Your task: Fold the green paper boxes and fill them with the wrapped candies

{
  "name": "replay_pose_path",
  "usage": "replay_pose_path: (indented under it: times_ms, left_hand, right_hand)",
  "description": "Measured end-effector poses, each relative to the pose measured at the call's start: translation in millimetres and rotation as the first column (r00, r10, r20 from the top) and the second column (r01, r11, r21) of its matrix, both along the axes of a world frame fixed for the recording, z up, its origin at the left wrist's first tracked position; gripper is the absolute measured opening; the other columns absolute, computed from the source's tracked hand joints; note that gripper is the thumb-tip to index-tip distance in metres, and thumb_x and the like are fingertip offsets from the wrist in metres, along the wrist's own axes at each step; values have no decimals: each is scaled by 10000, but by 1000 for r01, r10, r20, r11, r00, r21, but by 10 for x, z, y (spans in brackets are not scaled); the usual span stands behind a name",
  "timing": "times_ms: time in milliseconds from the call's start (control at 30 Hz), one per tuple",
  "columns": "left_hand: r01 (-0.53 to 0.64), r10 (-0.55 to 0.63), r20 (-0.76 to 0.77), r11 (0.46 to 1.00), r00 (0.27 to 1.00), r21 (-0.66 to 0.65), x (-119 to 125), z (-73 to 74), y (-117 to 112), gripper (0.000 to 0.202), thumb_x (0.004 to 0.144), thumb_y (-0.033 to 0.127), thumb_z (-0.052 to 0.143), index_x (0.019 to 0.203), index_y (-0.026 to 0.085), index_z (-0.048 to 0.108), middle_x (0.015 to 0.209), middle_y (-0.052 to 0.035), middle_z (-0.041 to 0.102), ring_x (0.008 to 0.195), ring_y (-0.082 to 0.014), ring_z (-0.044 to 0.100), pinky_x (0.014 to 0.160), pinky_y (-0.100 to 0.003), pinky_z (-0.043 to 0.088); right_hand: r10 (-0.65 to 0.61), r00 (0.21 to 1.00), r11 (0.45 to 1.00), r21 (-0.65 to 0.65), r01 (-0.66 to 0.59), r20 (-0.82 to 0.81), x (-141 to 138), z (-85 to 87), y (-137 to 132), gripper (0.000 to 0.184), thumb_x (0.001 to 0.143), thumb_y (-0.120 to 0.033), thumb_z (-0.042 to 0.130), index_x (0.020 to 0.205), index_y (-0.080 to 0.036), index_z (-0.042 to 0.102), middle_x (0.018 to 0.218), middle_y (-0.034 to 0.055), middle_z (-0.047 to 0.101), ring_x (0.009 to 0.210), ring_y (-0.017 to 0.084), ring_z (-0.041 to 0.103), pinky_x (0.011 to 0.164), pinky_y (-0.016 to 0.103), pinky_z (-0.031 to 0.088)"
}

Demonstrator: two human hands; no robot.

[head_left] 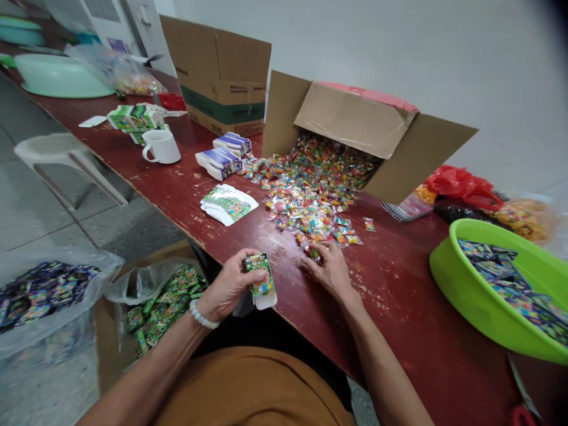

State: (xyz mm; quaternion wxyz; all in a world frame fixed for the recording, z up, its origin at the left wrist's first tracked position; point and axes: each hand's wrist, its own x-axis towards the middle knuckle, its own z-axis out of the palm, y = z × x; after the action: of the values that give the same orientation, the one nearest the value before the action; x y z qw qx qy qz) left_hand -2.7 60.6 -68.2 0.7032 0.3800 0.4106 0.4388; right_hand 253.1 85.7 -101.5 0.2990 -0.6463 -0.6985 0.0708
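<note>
My left hand point(235, 281), with a bead bracelet at the wrist, is closed around a small green printed carton point(262, 279). Its thumb presses on the front face, and a white flap sticks out at the near end. At the front edge of a heap of small clear candy packets point(306, 207), my right hand point(331, 267) curls its thumb and fingers round a candy packet point(313, 252). Flattened green cartons point(228, 204) lie on the red table point(293, 302) beyond my left hand.
The heap spills from a tipped cardboard box point(355, 115). A green basin point(452, 278) of dark packets and scissors point(523, 390) are on the right. Purple carton bundles point(219, 163) and a white mug point(161, 147) stand left. Below are a box of green packets point(166, 305) and a bag of purple packets point(44, 290).
</note>
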Motion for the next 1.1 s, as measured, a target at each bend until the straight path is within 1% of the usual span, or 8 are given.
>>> replay_pose_path:
  times_ms: [133,300,433,600,667,733,933,1100]
  left_hand:
    - [-118,157,-215,976,964,183,-59,-40,141,563,644,275,791,1141,202,539,828,30,570,720,-137,536,676,-261,475]
    - [191,159,-685,894,711,406,-290,-16,206,350,734,331,685,1036,194,574,773,29,579,695,-158,534,661,-262,414]
    - [450,82,-868,829,491,332,-481,79,189,292,765,386,640,966,201,536,711,36,577,632,-163,514,632,-266,372]
    - [582,-81,-917,793,390,177,-555,124,122,298,726,406,675,970,237,651,973,-38,689,899,-242,600,779,-290,388]
    - [593,-125,-905,790,407,157,-538,129,93,234,738,405,670,886,223,669,868,-29,682,829,-228,594,734,-274,383]
    - [573,-152,-861,799,485,182,-499,139,62,219,765,412,647,829,202,640,769,-3,633,727,-190,552,671,-256,373]
    - [280,-193,-423,948,885,153,-314,164,-14,405,769,375,671,1090,161,550,958,-39,624,855,-194,565,744,-268,437]
    - [198,-171,-225,975,959,103,-213,128,-18,330,785,306,639,1058,185,499,834,7,587,692,-148,578,645,-241,438]
  right_hand:
    - [-113,969,993,-17,119,221,-163,-3,20,285,834,-367,658,1049,-183,691,1114,139,576,1012,287,541,826,381,471]
    - [-112,945,994,16,113,307,-168,15,-18,160,881,-293,597,910,-164,688,1065,121,603,964,259,525,795,345,451]
    - [-35,924,999,32,25,381,-163,39,-161,181,900,-334,580,898,-191,690,1086,106,617,955,258,508,742,338,425]
    - [76,955,996,25,-86,286,-221,24,-288,240,919,-416,559,894,-214,685,993,89,630,932,237,536,755,330,425]
    - [53,968,998,17,-59,244,-239,5,-297,267,937,-428,528,948,-207,676,950,94,625,903,234,550,748,330,434]
    - [14,973,1000,-18,-10,230,-250,-6,-294,258,927,-427,544,961,-203,667,940,100,616,896,245,558,726,332,440]
    - [61,989,994,-97,-48,136,-289,5,-314,134,851,-336,622,841,-203,613,892,79,607,852,239,570,728,330,436]
    - [79,993,995,-69,-74,82,-358,11,-389,51,821,-248,558,798,-203,552,764,53,599,733,220,537,671,319,404]
